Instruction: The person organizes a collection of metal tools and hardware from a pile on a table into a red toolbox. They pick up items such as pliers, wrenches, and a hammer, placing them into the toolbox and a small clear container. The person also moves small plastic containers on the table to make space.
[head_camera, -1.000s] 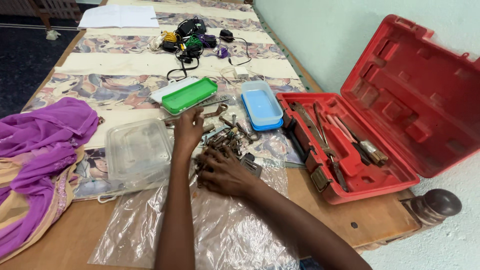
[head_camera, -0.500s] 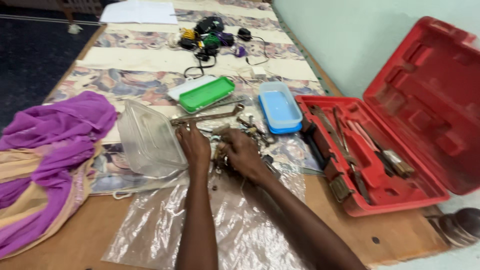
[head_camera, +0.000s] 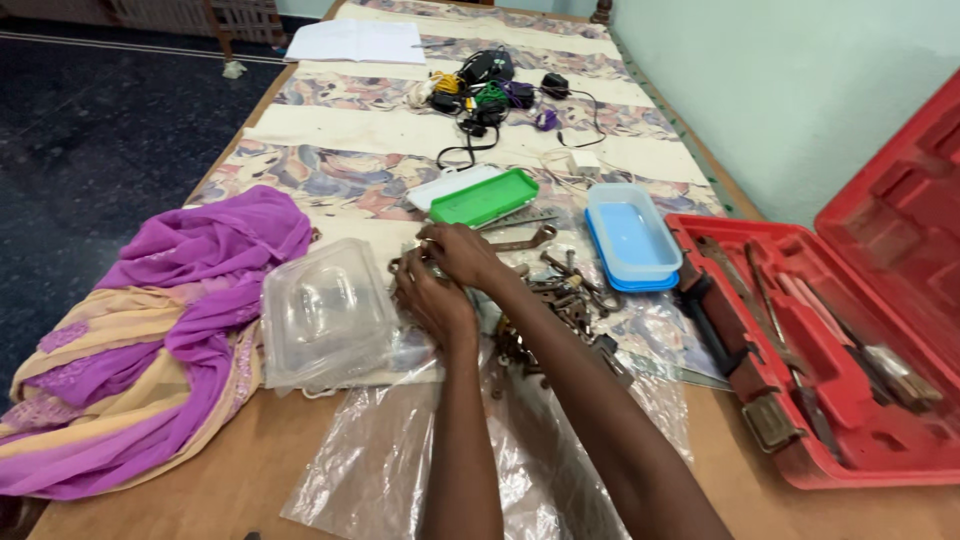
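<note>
A: What lies at the left?
B: Purple cloth (head_camera: 190, 250), then a clear plastic container (head_camera: 325, 310) on the tabletop (head_camera: 240, 470).
A: And the hands?
B: The left hand (head_camera: 432, 300) and right hand (head_camera: 462, 252) meet, fingers curled; what they pinch cannot be made out. The rusty metal pieces (head_camera: 560, 295) lie just right of both, nearer the right hand. A red tool case (head_camera: 820, 400) sits farthest right.

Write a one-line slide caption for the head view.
Both hands, left hand and right hand, meet over scattered rusty metal parts beside an open red tool case.
</note>
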